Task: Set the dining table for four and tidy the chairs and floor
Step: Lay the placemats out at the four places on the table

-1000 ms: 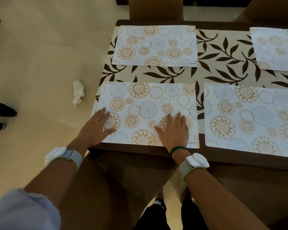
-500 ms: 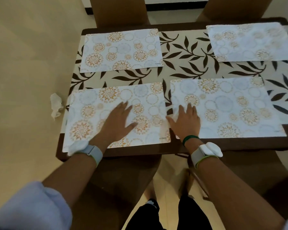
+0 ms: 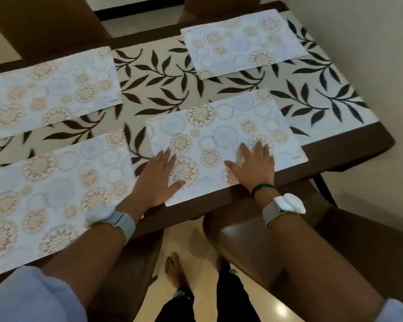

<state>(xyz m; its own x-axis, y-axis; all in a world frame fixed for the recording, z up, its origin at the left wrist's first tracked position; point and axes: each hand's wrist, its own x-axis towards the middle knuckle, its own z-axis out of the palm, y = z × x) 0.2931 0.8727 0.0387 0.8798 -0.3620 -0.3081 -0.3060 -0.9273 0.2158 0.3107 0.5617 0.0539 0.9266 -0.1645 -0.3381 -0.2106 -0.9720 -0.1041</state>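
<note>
Several white placemats with orange and grey flower circles lie on the dining table (image 3: 349, 147). My left hand (image 3: 157, 182) rests flat, fingers apart, on the near-left corner of the near right placemat (image 3: 221, 135). On the same mat's near edge, further right, my right hand (image 3: 256, 166) lies flat with spread fingers. The near left placemat (image 3: 49, 201) lies beside my left forearm. Two more mats lie across the table: the far left placemat (image 3: 54, 91) and the far right placemat (image 3: 242, 43).
The table carries a cream cloth with dark leaf print (image 3: 163, 84) and has a dark brown rim. A brown chair (image 3: 249, 235) stands under my right arm, another chair (image 3: 116, 275) under my left. Two chair backs (image 3: 44, 24) rise on the far side. My feet stand on pale floor tiles (image 3: 191, 247).
Both hands moved right, off the near left placemat and onto the near right one. My view swung right; the crumpled tissue on the floor is out of view.
</note>
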